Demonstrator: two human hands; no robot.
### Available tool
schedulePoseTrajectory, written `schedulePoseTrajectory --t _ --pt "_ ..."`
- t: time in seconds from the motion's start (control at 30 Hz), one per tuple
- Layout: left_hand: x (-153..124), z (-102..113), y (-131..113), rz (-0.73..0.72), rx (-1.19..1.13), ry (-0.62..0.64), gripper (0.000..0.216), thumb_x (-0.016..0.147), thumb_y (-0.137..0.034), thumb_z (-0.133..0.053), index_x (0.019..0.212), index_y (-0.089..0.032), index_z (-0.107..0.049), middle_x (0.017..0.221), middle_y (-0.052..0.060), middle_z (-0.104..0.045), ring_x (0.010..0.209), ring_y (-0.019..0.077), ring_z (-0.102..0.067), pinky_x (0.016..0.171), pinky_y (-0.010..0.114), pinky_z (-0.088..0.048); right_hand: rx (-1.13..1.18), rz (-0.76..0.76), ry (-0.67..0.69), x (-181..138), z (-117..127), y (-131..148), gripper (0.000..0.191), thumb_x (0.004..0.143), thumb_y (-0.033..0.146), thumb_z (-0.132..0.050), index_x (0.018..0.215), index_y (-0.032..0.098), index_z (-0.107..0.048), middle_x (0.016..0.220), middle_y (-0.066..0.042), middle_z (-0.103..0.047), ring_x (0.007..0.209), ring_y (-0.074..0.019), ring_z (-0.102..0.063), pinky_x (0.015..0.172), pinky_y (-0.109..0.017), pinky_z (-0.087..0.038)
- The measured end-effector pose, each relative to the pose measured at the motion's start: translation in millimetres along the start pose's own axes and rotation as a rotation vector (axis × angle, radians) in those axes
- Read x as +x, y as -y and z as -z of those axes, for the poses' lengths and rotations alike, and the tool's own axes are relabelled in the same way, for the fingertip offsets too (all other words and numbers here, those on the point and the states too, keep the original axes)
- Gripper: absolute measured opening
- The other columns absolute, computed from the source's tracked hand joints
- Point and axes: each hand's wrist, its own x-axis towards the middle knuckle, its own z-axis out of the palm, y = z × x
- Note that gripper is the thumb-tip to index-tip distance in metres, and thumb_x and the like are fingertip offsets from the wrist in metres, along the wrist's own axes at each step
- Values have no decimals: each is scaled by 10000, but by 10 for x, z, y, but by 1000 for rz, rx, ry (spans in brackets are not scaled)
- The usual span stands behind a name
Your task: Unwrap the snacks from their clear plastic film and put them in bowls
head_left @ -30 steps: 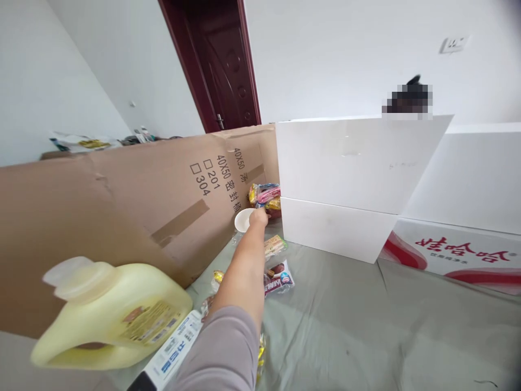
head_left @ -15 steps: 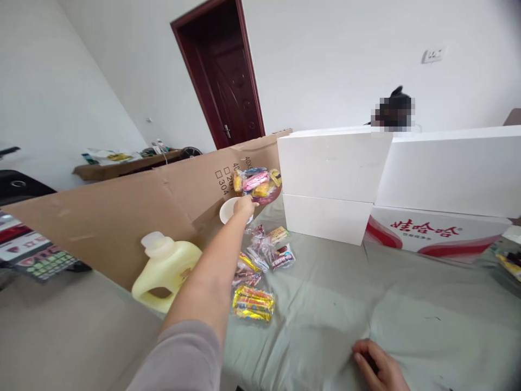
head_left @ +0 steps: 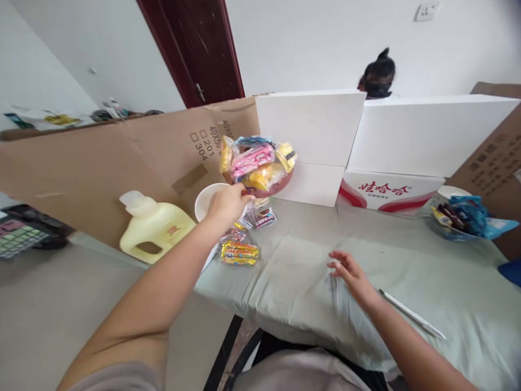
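Observation:
My left hand [head_left: 228, 206] is closed on the near rim of a reddish bowl [head_left: 280, 184]. Wrapped snacks in pink, yellow and blue packets [head_left: 254, 160] heap above that rim. Partly hidden behind the same hand is a white tub [head_left: 205, 198]. Below it on the cloth lie snack packets, among them a yellow-and-orange pack [head_left: 240, 253] and a dark red-and-white one [head_left: 265, 217]. My right hand [head_left: 348, 271] hovers over or rests on the cloth, fingers apart and slightly bent, holding nothing.
A yellow detergent jug [head_left: 160, 228] stands left by the cardboard wall [head_left: 142, 146]. White boxes [head_left: 309, 125] line the back, with a person's head [head_left: 378, 73] behind. To the right are a bowl of snacks [head_left: 468, 217] and a white pen-like stick [head_left: 413, 314].
My left hand has drawn the snack-filled bowl nearer, away from the cardboard corner. My right hand has come further onto the cloth and its fingers have opened. The view has tilted down.

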Motion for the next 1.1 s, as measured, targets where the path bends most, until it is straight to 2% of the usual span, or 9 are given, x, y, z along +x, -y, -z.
schedulePoseTrajectory --t 0.1,0.2,0.37,0.53,0.7,0.87,0.93,1.03,1.1 --pt "-420 -216 -344 -160 -54 120 263 882 -449 -580 1002 -229 -659 920 79 -721 942 284 -659 783 331 -451 142 -49 -72 71 155 163 675 786 681 -581 1333 322 -418 1464 -128 -415 1169 -271 -586 895 -429 -527" --pt "-769 -537 -671 -337 -101 263 220 883 -426 -593 969 -234 -659 922 77 -730 931 262 -670 765 313 -450 222 -94 -132 119 324 234 796 784 737 -523 1442 367 -269 1545 -109 -298 1227 -276 -549 929 -428 -516" --pt "-1251 -1042 -1062 -474 -99 436 199 901 -411 -565 969 -243 -647 933 87 -735 932 260 -686 748 326 -466 123 -72 -186 57 528 146 822 792 743 -504 1471 362 -241 1492 -65 -400 1234 -253 -538 1000 -435 -468" --pt "-1555 -1261 -1147 -513 -91 538 214 915 -392 -524 1031 -261 -647 975 85 -738 946 266 -692 755 348 -488 41 28 -232 -34 596 44 863 750 652 -650 1456 298 -301 1452 -89 -456 1273 -261 -491 1029 -417 -446" --pt "-1567 -1178 -986 -618 -75 592 581 888 -384 -564 1413 -207 -389 986 114 -732 950 304 -692 752 364 -494 13 -1 -272 -62 600 -4 935 727 614 -699 1473 257 -261 1405 -126 -502 1231 -268 -528 1012 -411 -460" --pt "-1548 -936 -802 -653 -114 653 739 834 -489 -633 1464 -252 -327 1100 121 -707 1025 310 -668 797 361 -491 11 -56 -309 -172 613 -56 893 728 618 -700 1444 254 -313 1417 -129 -485 1240 -276 -521 1004 -417 -476" --pt "-1512 -821 -730 -630 -142 647 660 824 -527 -634 1402 -288 -424 1112 97 -703 1025 287 -664 795 340 -488 -24 -68 -281 -224 665 -55 751 771 609 -665 1387 266 -410 1423 -110 -484 1255 -275 -509 1000 -419 -478" --pt "-1298 -650 -639 -519 -178 570 359 887 -575 -508 1096 -314 -639 982 37 -720 912 231 -676 763 308 -483 -41 -129 -307 -272 770 -23 501 843 614 -569 1214 277 -558 1345 -82 -554 1190 -260 -561 926 -401 -524" --pt "-1037 -579 -648 -424 -231 436 412 934 -585 -389 1048 -285 -648 984 33 -710 926 217 -663 804 308 -481 2 -231 -346 -280 809 9 423 857 598 -548 1108 259 -587 1252 -91 -606 1034 -243 -642 779 -363 -572"
